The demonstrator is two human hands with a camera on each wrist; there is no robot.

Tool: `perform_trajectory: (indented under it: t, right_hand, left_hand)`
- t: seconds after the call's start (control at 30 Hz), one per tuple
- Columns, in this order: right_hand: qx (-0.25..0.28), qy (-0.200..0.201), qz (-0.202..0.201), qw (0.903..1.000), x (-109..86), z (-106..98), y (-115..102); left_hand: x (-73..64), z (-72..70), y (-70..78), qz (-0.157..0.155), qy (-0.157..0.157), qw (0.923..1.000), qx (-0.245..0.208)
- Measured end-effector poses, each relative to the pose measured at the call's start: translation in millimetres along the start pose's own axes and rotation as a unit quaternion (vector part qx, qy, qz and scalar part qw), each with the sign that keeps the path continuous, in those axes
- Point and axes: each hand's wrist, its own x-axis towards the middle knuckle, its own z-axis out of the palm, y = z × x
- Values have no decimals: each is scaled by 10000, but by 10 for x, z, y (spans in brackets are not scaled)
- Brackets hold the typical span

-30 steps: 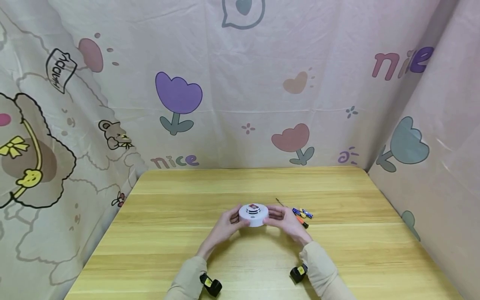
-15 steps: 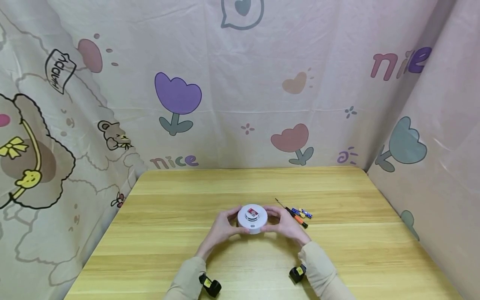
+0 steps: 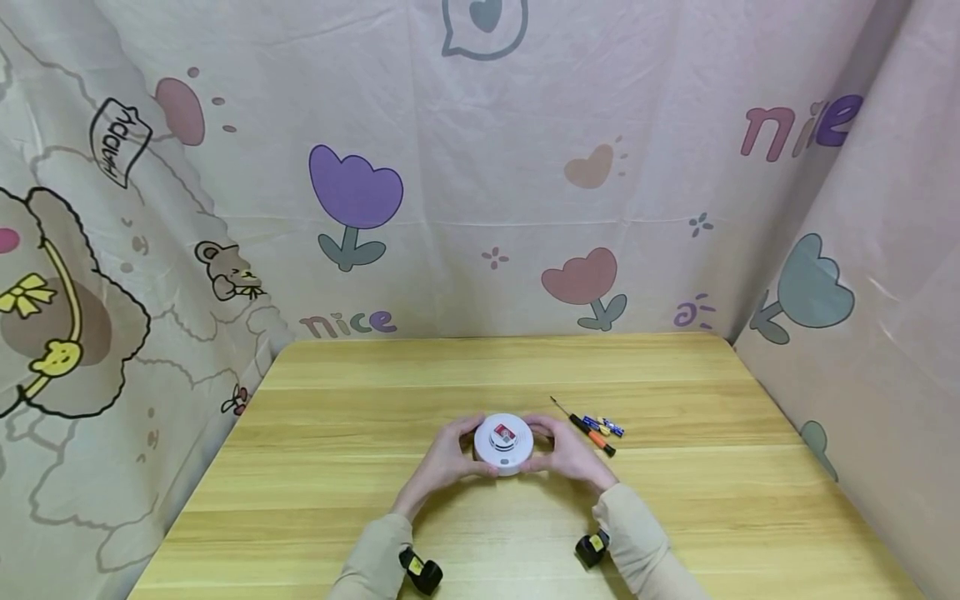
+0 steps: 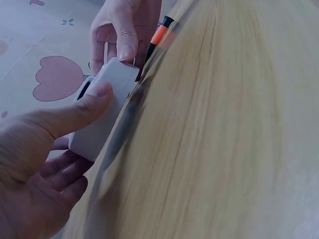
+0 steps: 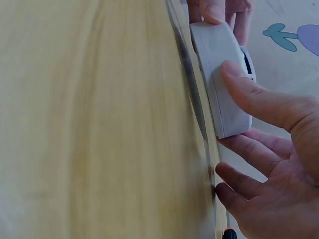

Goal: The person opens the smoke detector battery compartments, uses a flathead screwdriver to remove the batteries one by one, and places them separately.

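Note:
A round white smoke detector point(image 3: 504, 457) with a red label on its raised, slotted centre is held low over the wooden table. Whether its base touches the tabletop I cannot tell. My left hand point(image 3: 446, 458) grips its left side, thumb on the near edge and fingers behind. On the opposite side my right hand point(image 3: 567, 457) holds it the same way. In the left wrist view the left thumb presses the white side wall point(image 4: 94, 134). The right wrist view shows the right thumb against the detector point(image 5: 219, 74), with its lower fingers off the casing.
Right of the hands lies a screwdriver point(image 3: 598, 439) with an orange and black handle. Several blue batteries point(image 3: 612, 427) lie beside it. The wooden table point(image 3: 360, 400) meets a printed curtain point(image 3: 465, 167) at the back and sides.
The smoke detector has tilted so its labelled top faces me more, and it has come slightly lower and nearer. Both hands moved with it, keeping their grip.

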Motion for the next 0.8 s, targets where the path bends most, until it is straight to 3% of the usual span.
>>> perform_trajectory:
  t: [0.33, 0.8]
  right_hand:
    - [-313, 62, -16, 9995, 6, 52, 29]
    - [-279, -33, -43, 9996, 18, 66, 41]
  left_hand:
    - [3, 21, -30, -181, 53, 9987, 475]
    - [-1, 32, -42, -256, 100, 9972, 700]
